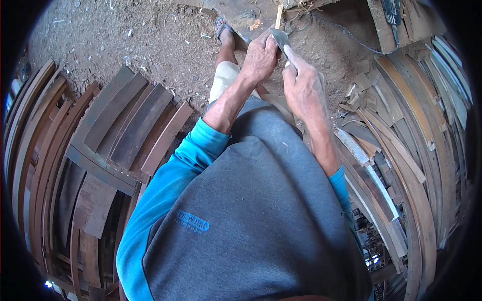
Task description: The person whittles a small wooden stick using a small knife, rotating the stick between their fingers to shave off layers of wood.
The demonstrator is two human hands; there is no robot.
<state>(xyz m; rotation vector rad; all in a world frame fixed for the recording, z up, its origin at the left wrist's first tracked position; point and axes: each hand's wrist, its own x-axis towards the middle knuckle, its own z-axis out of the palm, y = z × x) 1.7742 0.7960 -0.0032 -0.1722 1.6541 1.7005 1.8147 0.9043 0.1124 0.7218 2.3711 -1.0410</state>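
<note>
My left hand (260,61) is closed around a thin, pale wooden stick (279,16), whose far end sticks up past my fingers. My right hand (306,89) grips a flat tool with a wide grey metal blade (280,37); its handle is hidden in my fist. The blade lies against or just over the stick, close to my left fingertips. Whether its edge touches the wood I cannot tell. Both hands are close together, out in front of my knees.
Stacked wooden boards (133,118) rise on my left, and more long boards (401,100) with offcuts lie on my right. A wooden work surface (236,12) stands ahead, with a cable (346,32) trailing from it. My sandalled foot (225,32) rests on the debris-strewn dirt floor (115,45).
</note>
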